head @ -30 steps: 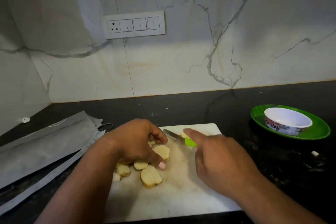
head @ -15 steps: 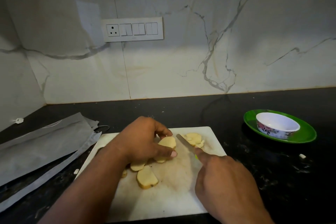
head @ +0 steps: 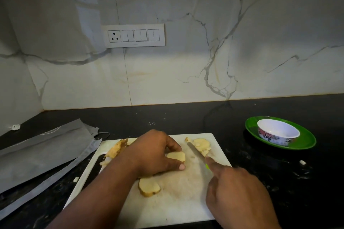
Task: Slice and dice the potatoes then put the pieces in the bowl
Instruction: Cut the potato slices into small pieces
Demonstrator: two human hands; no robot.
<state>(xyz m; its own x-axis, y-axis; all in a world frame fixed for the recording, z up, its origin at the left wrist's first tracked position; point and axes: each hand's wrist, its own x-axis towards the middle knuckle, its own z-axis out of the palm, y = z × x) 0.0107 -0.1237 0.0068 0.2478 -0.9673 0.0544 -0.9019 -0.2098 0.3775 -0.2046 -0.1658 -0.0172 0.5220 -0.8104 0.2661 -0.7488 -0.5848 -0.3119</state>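
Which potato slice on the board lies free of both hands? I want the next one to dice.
The potato slice nearest the camera, below the left hand; the other slice is held under that hand's fingers.

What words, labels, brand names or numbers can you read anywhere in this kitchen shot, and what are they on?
None can be read.
Switch plate: a faint mark under the switches, too small and blurred to read.
Bowl: a flower pattern only, no lettering.
Knife, cutting board, green plate and grey pouch: no visible print.
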